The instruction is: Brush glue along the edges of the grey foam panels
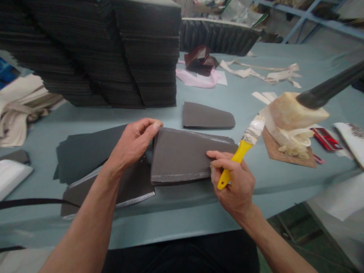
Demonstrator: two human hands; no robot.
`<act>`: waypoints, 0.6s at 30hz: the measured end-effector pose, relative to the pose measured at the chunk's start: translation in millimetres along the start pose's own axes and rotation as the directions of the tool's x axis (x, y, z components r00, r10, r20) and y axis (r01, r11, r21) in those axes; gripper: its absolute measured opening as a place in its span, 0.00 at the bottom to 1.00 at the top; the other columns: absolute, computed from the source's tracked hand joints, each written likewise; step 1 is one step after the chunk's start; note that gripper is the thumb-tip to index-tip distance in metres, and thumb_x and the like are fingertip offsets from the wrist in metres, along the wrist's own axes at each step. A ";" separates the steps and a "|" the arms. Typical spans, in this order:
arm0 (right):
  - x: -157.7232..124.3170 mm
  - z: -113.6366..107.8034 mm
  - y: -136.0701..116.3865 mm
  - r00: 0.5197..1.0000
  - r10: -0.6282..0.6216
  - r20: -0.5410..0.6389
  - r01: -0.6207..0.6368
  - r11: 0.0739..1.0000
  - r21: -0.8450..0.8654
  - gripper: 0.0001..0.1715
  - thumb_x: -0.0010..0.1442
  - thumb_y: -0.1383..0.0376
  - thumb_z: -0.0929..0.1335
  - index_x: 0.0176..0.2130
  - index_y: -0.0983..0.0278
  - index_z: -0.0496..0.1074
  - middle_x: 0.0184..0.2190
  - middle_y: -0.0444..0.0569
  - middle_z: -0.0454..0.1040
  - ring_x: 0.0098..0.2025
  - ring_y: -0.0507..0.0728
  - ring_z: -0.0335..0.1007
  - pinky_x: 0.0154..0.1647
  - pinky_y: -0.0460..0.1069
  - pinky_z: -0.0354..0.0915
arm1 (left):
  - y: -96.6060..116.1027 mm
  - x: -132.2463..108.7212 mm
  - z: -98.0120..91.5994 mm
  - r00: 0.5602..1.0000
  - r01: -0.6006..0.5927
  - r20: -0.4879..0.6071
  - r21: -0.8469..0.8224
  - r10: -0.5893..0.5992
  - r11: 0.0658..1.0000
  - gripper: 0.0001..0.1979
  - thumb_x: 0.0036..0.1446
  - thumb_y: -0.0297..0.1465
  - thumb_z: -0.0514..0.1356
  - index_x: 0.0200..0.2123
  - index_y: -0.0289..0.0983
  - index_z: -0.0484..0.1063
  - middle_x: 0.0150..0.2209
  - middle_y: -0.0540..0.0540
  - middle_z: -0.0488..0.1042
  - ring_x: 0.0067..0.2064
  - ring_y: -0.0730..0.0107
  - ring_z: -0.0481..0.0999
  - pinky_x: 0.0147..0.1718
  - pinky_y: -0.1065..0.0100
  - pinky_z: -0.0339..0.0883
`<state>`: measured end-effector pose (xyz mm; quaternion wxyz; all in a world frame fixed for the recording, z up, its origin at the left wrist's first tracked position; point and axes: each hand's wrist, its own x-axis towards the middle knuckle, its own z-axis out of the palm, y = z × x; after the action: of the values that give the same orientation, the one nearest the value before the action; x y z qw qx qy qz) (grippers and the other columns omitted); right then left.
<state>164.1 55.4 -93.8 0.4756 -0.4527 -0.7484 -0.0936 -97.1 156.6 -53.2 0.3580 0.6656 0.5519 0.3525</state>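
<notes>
A stack of dark grey tapered panels [182, 155] lies in front of me, with whitish glue streaks along its long edges. My left hand [136, 138] pinches the stack's upper left corner between thumb and fingers. In my right hand [234, 178] is a paintbrush [240, 153] with a yellow handle; its bristles are coated white and point up and away. The same hand's fingertips touch the right part of the stack. Under my left forearm lie more dark panels [133, 184] with white-coated edges, beside a fanned pile of dark sheets [82, 151].
Tall stacks of dark panels [153, 60] stand at the back left. A smaller panel pile [209, 115] lies beyond my stack. At right sits a glue-crusted container [292, 113] with a dark handle, near a red case [325, 138]. Fabric scraps [258, 72] lie behind.
</notes>
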 end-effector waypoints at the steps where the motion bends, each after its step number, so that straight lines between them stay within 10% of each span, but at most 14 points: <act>1: -0.3 0.0 0.2 1.000 0.001 0.000 -0.001 1.000 0.000 0.13 0.66 0.77 0.71 0.44 0.59 0.70 0.43 0.54 0.88 0.45 0.56 0.86 0.51 0.53 0.81 | 1.4 1.6 1.2 1.000 0.004 0.016 -0.011 -0.004 1.000 0.22 0.63 0.51 0.61 0.42 0.40 0.83 0.46 0.44 0.85 0.49 0.55 0.80 0.51 0.60 0.72; 18: -1.1 2.4 1.5 1.000 0.012 -0.010 -0.012 0.999 0.033 0.14 0.67 0.77 0.70 0.45 0.58 0.70 0.45 0.53 0.88 0.46 0.57 0.86 0.52 0.54 0.80 | 7.9 15.9 33.4 0.962 0.159 -0.167 -0.299 -0.216 0.941 0.18 0.49 0.48 0.68 0.30 0.38 0.77 0.26 0.50 0.75 0.26 0.71 0.67 0.25 0.70 0.60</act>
<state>163.9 57.1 -96.4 0.4874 -0.4488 -0.7446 -0.0810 -62.2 168.3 -61.7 0.4247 0.5134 0.5899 0.4561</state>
